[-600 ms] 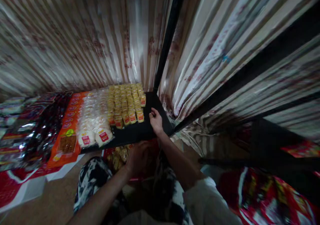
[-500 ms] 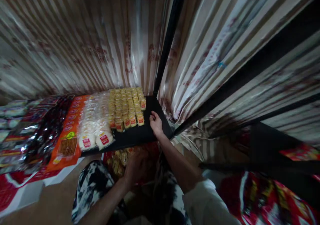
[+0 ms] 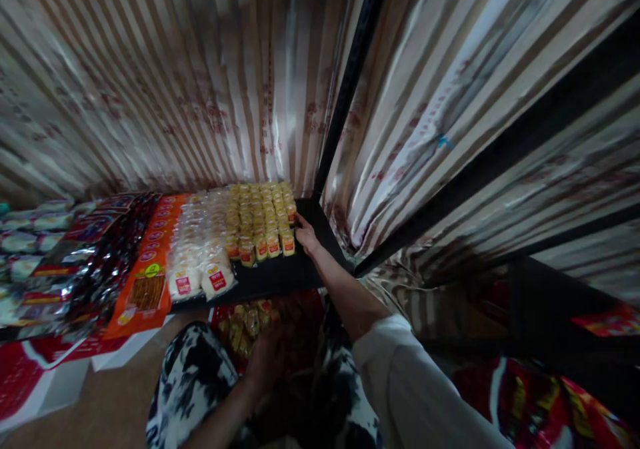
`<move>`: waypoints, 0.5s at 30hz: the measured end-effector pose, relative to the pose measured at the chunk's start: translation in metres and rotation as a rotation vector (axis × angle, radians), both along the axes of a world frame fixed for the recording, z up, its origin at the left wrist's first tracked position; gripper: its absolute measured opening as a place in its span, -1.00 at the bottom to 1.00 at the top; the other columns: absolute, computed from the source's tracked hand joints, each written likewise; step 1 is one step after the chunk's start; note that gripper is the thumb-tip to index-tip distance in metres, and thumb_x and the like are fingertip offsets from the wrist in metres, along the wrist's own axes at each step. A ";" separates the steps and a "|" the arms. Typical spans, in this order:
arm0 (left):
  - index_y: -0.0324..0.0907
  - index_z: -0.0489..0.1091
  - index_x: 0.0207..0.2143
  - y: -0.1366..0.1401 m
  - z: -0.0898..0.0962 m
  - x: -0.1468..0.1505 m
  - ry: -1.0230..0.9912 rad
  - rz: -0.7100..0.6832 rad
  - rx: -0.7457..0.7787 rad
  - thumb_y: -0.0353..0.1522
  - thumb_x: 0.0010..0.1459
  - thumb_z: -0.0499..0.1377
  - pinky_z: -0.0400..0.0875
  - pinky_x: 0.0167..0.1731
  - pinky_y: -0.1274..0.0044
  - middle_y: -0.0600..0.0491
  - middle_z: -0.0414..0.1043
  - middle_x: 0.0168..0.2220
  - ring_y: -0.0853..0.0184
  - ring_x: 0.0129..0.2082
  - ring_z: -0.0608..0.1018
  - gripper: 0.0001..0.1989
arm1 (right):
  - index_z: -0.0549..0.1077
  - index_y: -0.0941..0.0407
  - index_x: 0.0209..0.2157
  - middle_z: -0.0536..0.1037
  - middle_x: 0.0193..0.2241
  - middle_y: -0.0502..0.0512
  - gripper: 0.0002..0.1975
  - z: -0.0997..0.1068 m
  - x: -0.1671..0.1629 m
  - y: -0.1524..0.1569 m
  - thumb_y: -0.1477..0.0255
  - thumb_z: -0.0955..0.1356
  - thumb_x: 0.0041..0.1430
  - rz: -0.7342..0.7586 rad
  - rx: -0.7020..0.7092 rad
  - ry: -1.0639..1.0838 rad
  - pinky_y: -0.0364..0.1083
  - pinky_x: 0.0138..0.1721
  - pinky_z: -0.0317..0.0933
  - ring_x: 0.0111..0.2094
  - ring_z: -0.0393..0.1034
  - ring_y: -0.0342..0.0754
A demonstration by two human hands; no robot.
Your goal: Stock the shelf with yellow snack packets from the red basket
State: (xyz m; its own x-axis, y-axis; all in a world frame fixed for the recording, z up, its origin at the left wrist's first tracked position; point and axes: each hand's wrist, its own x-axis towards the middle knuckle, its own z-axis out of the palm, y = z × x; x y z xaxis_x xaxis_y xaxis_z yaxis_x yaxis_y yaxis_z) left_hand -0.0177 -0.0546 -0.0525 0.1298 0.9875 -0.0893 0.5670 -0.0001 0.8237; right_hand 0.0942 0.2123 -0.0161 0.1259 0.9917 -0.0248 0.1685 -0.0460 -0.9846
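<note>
My right hand (image 3: 306,234) is at the right end of the rows of small yellow wrapped snack packets (image 3: 261,226), its fingers partly stretched and the fingertips against the end packet. I see nothing held in it. These packets stand in close columns on a black shelf (image 3: 280,274), with red labels on the front ones. Lower down, my left hand (image 3: 267,359) is in deep shadow over a red box (image 3: 313,306) that holds loose yellow packets (image 3: 245,326). Its fingers are too dark to make out.
Left along the shelf lie white round packets (image 3: 203,276), orange snack bags (image 3: 145,286) and dark shiny packets (image 3: 95,262). A black post (image 3: 345,102) rises at the shelf corner before striped curtains (image 3: 240,82). Red packages (image 3: 540,396) lie at lower right.
My right hand has moved slightly left and up, from beside the yellow packets to touching the end one. My left hand stays over the red box. The view has shifted a little.
</note>
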 end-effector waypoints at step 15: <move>-0.22 0.46 -0.27 0.033 -0.033 -0.001 -0.109 0.242 -0.485 -0.42 0.11 0.06 0.31 -0.10 0.47 -0.06 0.51 -0.21 0.26 -0.13 0.48 -0.80 | 0.44 0.11 -0.20 0.56 -0.38 0.05 -0.73 -0.029 0.023 -0.187 0.30 0.23 0.15 0.081 0.028 0.056 -0.13 -0.28 0.32 -0.36 0.44 -0.10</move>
